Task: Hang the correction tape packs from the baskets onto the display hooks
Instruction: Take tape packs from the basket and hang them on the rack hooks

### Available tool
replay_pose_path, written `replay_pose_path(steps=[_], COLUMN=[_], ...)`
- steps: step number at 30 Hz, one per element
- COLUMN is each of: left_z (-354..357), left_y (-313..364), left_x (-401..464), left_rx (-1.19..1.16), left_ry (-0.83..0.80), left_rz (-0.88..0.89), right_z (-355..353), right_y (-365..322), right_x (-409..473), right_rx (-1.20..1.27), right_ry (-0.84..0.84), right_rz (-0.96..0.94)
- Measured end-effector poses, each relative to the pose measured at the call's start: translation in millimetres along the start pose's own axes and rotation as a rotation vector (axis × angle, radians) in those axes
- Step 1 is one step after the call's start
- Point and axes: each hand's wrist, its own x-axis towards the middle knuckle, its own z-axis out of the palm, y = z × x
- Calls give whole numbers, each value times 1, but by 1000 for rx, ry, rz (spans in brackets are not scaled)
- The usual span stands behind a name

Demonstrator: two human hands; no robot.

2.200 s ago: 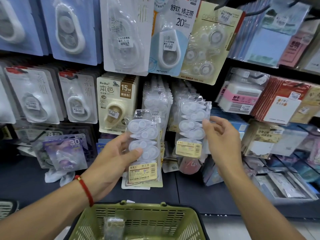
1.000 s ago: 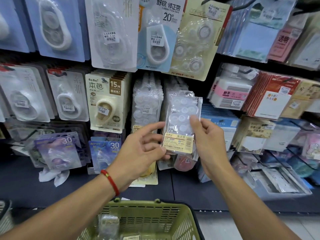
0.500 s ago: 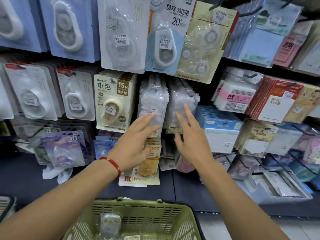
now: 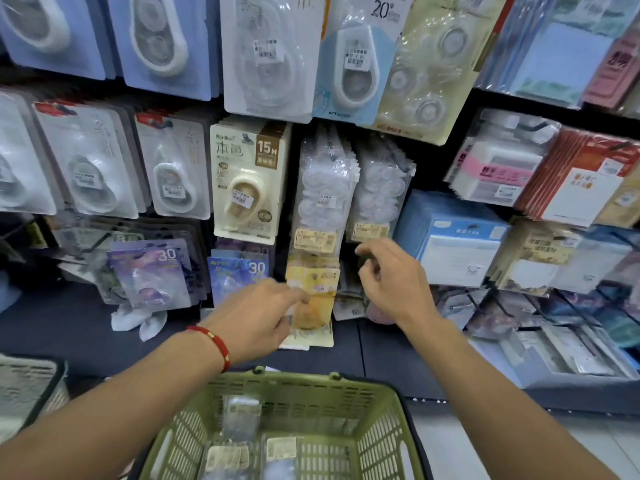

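At the bottom centre of the frame sits a green plastic basket (image 4: 377,427) holding several clear correction tape packs (image 4: 242,419) with yellow labels, lying flat on its floor. Above it, both forearms reach toward the display. The left hand (image 4: 256,320), with a red cord bracelet (image 4: 213,342) at the wrist, is held at centre frame with fingers loosely extended and blurred; it grips nothing visible, and its fingertips lie over a yellow-carded pack (image 4: 313,299) low on the display. The right hand (image 4: 391,282), just right of centre, holds nothing, its fingers loosely curled, just below the hung packs. Beyond the hands, two bunches of clear multi-unit correction tape packs (image 4: 323,199) hang side by side at centre. Left of them hangs a cream 15M correction tape card (image 4: 247,183). Pink-banded eraser blocks (image 4: 498,171) hang at the right.
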Motion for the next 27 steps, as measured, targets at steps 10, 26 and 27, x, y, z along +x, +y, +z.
replay_pose_path(steps=[10, 26, 27], left_z=[91, 186, 185], left_y=[-73, -57, -56], left_x=[-122, -191, -190], left_rx=[396, 240, 251], left_ry=[-616, -269, -289], left_rz=[-248, -541, -548], right_z=[134, 307, 308], right_y=[-42, -126, -128], right_x=[-114, -285, -288], right_rx=[-110, 392, 405], right_ry=[-1145, -989, -1013], right_rz=[-131, 877, 878])
